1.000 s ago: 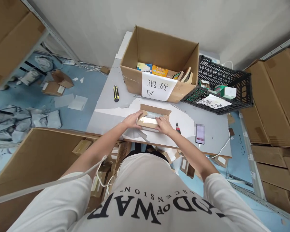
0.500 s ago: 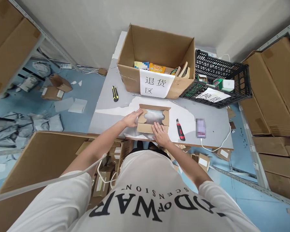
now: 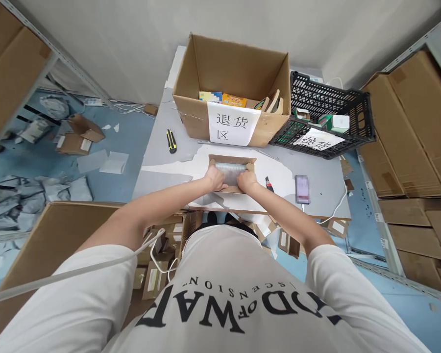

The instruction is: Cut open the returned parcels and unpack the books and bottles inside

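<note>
Brown cardboard walls of a small open rectangular box (image 3: 235, 189) surround a pale, plastic-looking wrapped item (image 3: 231, 174) as a person's bare left hand (image 3: 215, 177) and right hand (image 3: 247, 180) reach in at its two ends. Both are curled, but whether the grip holds the item or only the tan end flaps (image 3: 250, 167) cannot be told. The box rests on a grey-and-white table (image 3: 150, 184), in front of a large brown cardboard carton (image 3: 194, 117). Just right of the box lies a red-and-black utility knife (image 3: 269, 184); an outward sweep could knock it, and hard force on the flaps could tear them.
</note>
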The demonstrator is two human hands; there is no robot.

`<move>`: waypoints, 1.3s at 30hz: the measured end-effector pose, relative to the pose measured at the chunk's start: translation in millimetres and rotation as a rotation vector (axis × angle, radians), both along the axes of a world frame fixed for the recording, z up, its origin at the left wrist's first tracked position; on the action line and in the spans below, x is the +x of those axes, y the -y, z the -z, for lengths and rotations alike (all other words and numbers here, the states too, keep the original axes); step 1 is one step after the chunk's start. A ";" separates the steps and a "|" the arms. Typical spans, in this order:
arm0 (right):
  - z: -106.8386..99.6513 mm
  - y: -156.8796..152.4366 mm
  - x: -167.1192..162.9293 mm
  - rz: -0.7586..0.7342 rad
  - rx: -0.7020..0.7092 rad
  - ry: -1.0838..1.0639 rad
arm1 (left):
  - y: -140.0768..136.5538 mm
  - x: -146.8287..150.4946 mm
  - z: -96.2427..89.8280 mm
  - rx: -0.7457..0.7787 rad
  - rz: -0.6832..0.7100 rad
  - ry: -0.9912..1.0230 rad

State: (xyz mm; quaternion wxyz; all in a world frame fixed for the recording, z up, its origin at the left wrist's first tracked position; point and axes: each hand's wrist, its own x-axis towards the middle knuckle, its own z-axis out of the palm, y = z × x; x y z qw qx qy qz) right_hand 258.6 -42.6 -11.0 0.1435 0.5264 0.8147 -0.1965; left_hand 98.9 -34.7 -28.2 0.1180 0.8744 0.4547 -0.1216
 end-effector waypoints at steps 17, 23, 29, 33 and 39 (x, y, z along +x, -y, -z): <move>65.9 57.2 77.8 0.247 0.261 -0.281 | 44.1 -59.8 57.1 -0.015 -0.441 0.380; 15.2 18.4 51.3 -0.025 0.330 -0.087 | 48.9 -52.2 21.4 0.133 -0.281 0.307; 12.9 -20.3 19.7 0.048 0.220 0.161 | 58.9 -36.4 21.4 0.138 -0.180 0.347; 13.7 -21.0 19.0 -0.041 0.072 0.191 | 64.1 -37.2 32.3 0.127 -0.236 0.385; -17.4 -34.1 27.6 -0.124 0.030 0.147 | 61.4 -42.2 26.2 0.092 -0.307 0.407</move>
